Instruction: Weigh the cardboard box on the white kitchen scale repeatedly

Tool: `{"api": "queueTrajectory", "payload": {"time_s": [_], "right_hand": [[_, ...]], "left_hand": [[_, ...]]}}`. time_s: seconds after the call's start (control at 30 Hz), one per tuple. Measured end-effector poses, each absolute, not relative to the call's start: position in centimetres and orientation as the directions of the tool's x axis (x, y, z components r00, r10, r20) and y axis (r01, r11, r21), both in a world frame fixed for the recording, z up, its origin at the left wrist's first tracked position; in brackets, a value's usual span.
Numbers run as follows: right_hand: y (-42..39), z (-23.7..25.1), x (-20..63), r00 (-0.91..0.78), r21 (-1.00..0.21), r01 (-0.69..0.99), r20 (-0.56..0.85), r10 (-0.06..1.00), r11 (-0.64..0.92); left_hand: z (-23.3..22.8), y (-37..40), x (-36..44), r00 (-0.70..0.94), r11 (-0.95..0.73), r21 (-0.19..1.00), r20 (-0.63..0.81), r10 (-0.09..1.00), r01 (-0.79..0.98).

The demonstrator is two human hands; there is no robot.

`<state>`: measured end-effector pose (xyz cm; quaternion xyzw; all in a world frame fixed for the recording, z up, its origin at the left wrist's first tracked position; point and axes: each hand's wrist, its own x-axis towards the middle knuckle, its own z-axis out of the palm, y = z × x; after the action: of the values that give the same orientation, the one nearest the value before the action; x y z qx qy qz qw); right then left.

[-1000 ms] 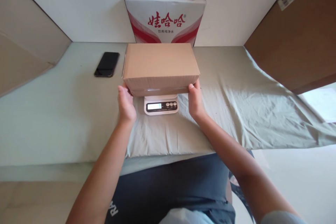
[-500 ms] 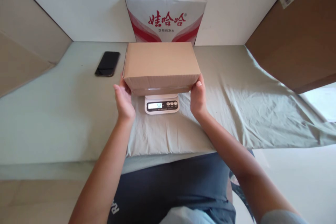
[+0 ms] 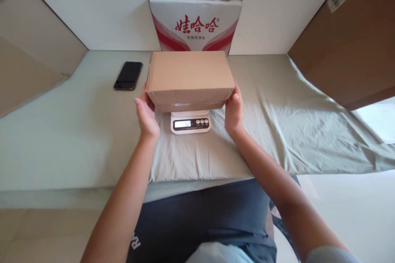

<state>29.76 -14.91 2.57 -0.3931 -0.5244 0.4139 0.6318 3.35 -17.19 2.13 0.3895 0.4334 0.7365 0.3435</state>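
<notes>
A closed brown cardboard box [image 3: 190, 72] sits over a white digital kitchen scale [image 3: 191, 130], covering most of it. Only the scale's front panel shows, with its buttons and a lit display that appears to read 52. My left hand [image 3: 147, 115] cups the box's left side, thumb raised off the cardboard and the other fingers partly hidden by the box. On the opposite side my right hand [image 3: 233, 109] holds the lower right corner, its fingertips out of sight along the side.
A black smartphone [image 3: 128, 76] lies to the left on the pale green cloth [image 3: 92, 139]. Behind stand white panels and a white-and-red carton [image 3: 196, 24] with Chinese lettering. Large cardboard panels flank the left [image 3: 33, 45] and the right [image 3: 345, 45].
The view has shifted very slightly. Both hands stay at the sides of the box, and the display still appears to show 52.
</notes>
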Motion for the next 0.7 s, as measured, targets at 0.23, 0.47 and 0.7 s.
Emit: {"api": "queueTrajectory", "payload": {"time_s": [0.23, 0.47, 0.7], "right_hand": [[-14.95, 2.39, 29.77, 0.099, -0.939, -0.123, 0.311, 0.945, 0.321], [-14.73, 2.18, 29.79, 0.112, -0.932, -0.184, 0.297, 0.948, 0.313], [-14.64, 1.92, 29.78, 0.113, -0.915, -0.204, 0.331, 0.937, 0.348]], "left_hand": [[2.16, -17.24, 3.49, -0.469, -0.389, 0.903, 0.268, 0.842, -0.183], [2.32, -17.19, 3.66, -0.489, -0.393, 0.901, 0.264, 0.831, -0.182], [1.66, -16.94, 3.32, -0.480, -0.396, 0.899, 0.267, 0.836, -0.190]]}}
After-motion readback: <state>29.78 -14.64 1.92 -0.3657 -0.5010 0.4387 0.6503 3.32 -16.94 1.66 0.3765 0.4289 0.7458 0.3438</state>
